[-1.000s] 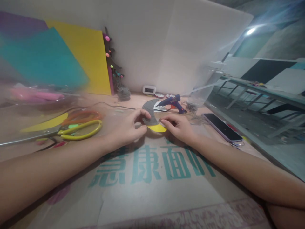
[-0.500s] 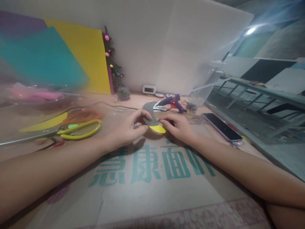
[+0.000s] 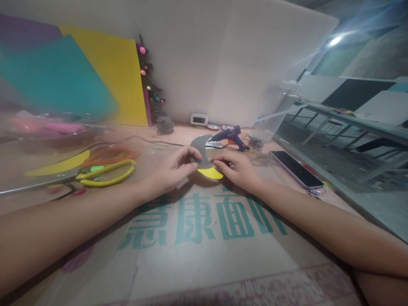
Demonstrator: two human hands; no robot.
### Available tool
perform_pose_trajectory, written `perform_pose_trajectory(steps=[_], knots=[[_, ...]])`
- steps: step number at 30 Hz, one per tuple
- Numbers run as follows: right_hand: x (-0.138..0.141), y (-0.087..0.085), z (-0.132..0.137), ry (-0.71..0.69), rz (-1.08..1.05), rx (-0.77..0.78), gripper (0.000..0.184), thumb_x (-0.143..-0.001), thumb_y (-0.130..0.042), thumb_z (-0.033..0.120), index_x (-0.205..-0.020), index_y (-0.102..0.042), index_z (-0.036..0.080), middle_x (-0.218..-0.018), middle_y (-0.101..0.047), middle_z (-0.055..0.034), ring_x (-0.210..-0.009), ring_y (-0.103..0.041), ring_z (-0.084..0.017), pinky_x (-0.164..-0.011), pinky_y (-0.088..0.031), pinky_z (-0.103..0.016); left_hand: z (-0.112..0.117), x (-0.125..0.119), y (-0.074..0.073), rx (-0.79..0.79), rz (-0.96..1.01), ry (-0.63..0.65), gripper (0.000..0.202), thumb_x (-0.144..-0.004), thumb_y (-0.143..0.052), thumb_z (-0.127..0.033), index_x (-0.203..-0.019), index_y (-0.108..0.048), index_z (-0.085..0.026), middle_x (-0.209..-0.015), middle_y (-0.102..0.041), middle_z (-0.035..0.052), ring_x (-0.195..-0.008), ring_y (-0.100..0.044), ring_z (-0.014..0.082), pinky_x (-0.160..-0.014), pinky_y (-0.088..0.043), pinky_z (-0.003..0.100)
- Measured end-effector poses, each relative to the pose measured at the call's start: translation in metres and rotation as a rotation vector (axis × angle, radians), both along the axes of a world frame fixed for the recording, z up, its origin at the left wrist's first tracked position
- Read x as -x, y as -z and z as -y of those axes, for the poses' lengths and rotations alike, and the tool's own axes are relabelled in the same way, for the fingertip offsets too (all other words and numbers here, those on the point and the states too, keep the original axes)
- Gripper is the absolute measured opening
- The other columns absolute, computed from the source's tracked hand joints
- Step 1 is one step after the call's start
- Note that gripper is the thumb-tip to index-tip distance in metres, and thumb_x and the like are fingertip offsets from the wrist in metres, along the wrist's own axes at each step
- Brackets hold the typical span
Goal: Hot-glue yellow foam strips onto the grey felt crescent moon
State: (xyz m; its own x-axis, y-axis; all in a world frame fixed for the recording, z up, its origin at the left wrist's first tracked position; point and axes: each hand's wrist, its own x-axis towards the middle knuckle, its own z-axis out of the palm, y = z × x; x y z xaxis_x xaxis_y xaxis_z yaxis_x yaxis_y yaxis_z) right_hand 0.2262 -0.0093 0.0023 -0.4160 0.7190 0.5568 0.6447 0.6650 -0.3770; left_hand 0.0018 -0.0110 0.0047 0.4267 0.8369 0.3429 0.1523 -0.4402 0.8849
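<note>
A flat grey crescent-shaped piece [image 3: 200, 158] lies over a yellow rounded piece [image 3: 210, 173], which shows along the near edge. My left hand [image 3: 181, 169] pinches the left side of the grey piece between thumb and fingers. On the other side, my right hand [image 3: 235, 169] has its fingertips closed on the right edge, where grey and yellow meet. Just behind my hands, a dark blue glue gun [image 3: 232, 135] rests with its nozzle pointing left, over a white patch beside the grey piece.
Scissors with yellow handles [image 3: 110, 173] lie at left, beside orange handles [image 3: 111, 156] and a yellow scrap [image 3: 60, 165]. A phone [image 3: 296, 170] lies at right. Behind stand a small clock [image 3: 199, 119], coloured sheets [image 3: 117, 76] and a clear plastic container [image 3: 277, 110].
The yellow piece shows slightly more towards the left under the grey one. My fingers have shifted only a little; both hands stay at the same spot.
</note>
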Motion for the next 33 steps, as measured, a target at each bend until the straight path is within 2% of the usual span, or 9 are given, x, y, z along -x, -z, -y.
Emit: perform_pose_trajectory(steps=[4, 7, 11, 14, 20, 24, 28, 31, 33], knots=[[-0.002, 0.001, -0.003, -0.038, 0.02, -0.065, 0.019, -0.092, -0.052, 0.024, -0.097, -0.069, 0.019, -0.095, -0.069, -0.0077, -0.092, -0.061, -0.019, -0.085, -0.047, -0.034, 0.0, 0.0, -0.001, 0.006, 0.01, -0.019, 0.011, -0.081, -0.052, -0.021, -0.092, -0.054, -0.021, -0.088, -0.054, -0.0002, -0.082, -0.053, 0.0152, -0.075, -0.044, 0.028], [-0.003, 0.0, -0.003, -0.061, -0.045, -0.096, 0.021, -0.094, -0.047, 0.023, -0.108, -0.063, 0.02, -0.106, -0.063, -0.0093, -0.1, -0.058, -0.02, -0.091, -0.045, -0.037, -0.002, 0.0, 0.001, -0.009, 0.01, -0.041, 0.011, -0.082, -0.052, -0.022, -0.092, -0.052, -0.021, -0.088, -0.053, -0.0002, -0.082, -0.051, 0.0149, -0.074, -0.043, 0.028], [-0.004, -0.002, -0.002, -0.047, -0.109, -0.107, 0.013, -0.094, -0.048, 0.029, -0.093, -0.057, 0.02, -0.093, -0.058, -0.0062, -0.091, -0.055, -0.019, -0.085, -0.045, -0.036, -0.003, 0.001, 0.002, -0.025, 0.02, -0.049, 0.012, -0.083, -0.052, -0.023, -0.094, -0.051, -0.02, -0.09, -0.053, 0.0004, -0.084, -0.052, 0.0152, -0.076, -0.043, 0.028], [-0.003, -0.001, -0.002, -0.064, -0.048, -0.097, 0.018, -0.092, -0.052, 0.032, -0.081, -0.058, 0.02, -0.089, -0.058, -0.0061, -0.091, -0.055, -0.02, -0.085, -0.045, -0.036, -0.004, 0.001, 0.002, -0.056, 0.033, -0.044, 0.013, -0.083, -0.052, -0.023, -0.095, -0.051, -0.02, -0.091, -0.053, 0.0008, -0.087, -0.053, 0.0155, -0.078, -0.043, 0.027], [0.0, -0.002, 0.0, -0.142, -0.001, -0.056, 0.018, -0.091, -0.055, 0.026, -0.075, -0.061, 0.02, -0.087, -0.063, -0.0052, -0.085, -0.058, -0.017, -0.081, -0.045, -0.033, -0.003, 0.002, 0.001, -0.076, -0.031, -0.045, 0.012, -0.085, -0.052, -0.024, -0.097, -0.053, -0.02, -0.095, -0.055, 0.0014, -0.088, -0.053, 0.0158, -0.08, -0.044, 0.028], [0.0, -0.003, 0.001, -0.135, 0.001, -0.073, 0.019, -0.092, -0.052, 0.026, -0.075, -0.059, 0.02, -0.086, -0.065, -0.0057, -0.085, -0.058, -0.018, -0.08, -0.045, -0.033, -0.001, 0.002, -0.002, -0.069, -0.009, -0.039, 0.015, -0.088, -0.049, -0.026, -0.1, -0.054, -0.02, -0.102, -0.058, 0.0027, -0.098, -0.054, 0.0166, -0.088, -0.044, 0.029], [-0.001, -0.002, 0.0, -0.131, 0.004, -0.097, 0.021, -0.094, -0.05, 0.027, -0.076, -0.058, 0.02, -0.084, -0.065, -0.0057, -0.084, -0.058, -0.018, -0.08, -0.045, -0.033, -0.004, 0.0, -0.001, 0.007, 0.139, -0.078, 0.032, -0.091, -0.048, -0.034, -0.121, -0.048, -0.021, -0.108, -0.06, 0.004, -0.095, -0.059, 0.0153, -0.085, -0.047, 0.029], [-0.001, -0.001, -0.001, -0.115, 0.002, -0.113, 0.021, -0.094, -0.05, 0.027, -0.076, -0.058, 0.02, -0.083, -0.065, -0.0052, -0.082, -0.058, -0.018, -0.078, -0.044, -0.032, -0.01, 0.0, 0.003, 0.101, 0.174, -0.087, 0.049, -0.09, -0.053, -0.037, -0.133, -0.04, -0.02, -0.092, -0.064, 0.0025, -0.085, -0.061, 0.0153, -0.079, -0.049, 0.029], [-0.001, -0.001, -0.001, -0.114, 0.002, -0.118, 0.021, -0.094, -0.051, 0.026, -0.076, -0.058, 0.02, -0.082, -0.065, -0.005, -0.082, -0.058, -0.017, -0.078, -0.044, -0.031, -0.013, 0.0, 0.006, 0.124, 0.152, -0.091, 0.052, -0.088, -0.057, -0.038, -0.133, -0.041, -0.018, -0.085, -0.064, 0.0016, -0.082, -0.061, 0.0155, -0.075, -0.048, 0.028]])
